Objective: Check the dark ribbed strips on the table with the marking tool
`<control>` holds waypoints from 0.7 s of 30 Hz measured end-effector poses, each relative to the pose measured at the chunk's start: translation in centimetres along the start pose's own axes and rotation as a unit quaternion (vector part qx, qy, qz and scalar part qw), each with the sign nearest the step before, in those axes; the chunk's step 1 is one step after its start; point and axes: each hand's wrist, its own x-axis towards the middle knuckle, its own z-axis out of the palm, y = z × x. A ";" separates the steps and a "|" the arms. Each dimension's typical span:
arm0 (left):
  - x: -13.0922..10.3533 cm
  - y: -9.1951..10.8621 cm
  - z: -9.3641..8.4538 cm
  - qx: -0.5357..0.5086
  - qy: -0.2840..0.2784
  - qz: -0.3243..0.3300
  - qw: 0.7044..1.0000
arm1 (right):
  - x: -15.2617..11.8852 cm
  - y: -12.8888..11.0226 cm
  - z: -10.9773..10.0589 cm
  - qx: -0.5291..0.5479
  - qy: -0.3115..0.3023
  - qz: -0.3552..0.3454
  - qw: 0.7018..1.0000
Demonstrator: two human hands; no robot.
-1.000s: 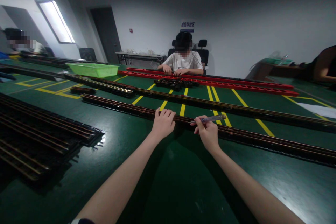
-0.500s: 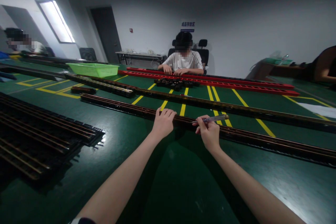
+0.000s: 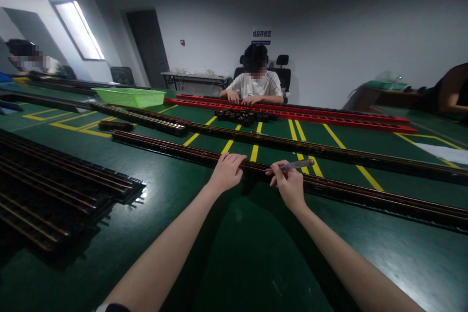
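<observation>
A long dark strip with copper-coloured lines along it lies across the green table before me. My left hand is on this strip, fingers bent over its far side and thumb on the near side. Just to the right, my right hand is closed round a slim pen-like tool with a clear barrel. The tool slants, its tip low at the left by the strip and its rear end up to the right. Fingers partly hide where the tip meets the strip.
Similar strips lie side by side at left; another long strip runs behind mine. A green basket, red slotted rails and a heap of black parts are farther back. A co-worker sits opposite.
My right hand and the pen-like tool have shifted slightly left along the strip. My left hand has tilted a little, still on the strip.
</observation>
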 end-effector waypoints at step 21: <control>0.2 0.4 0.0 0.047 0.009 -0.004 0.999 | 0.0 -0.2 0.0 0.001 0.001 0.010 1.000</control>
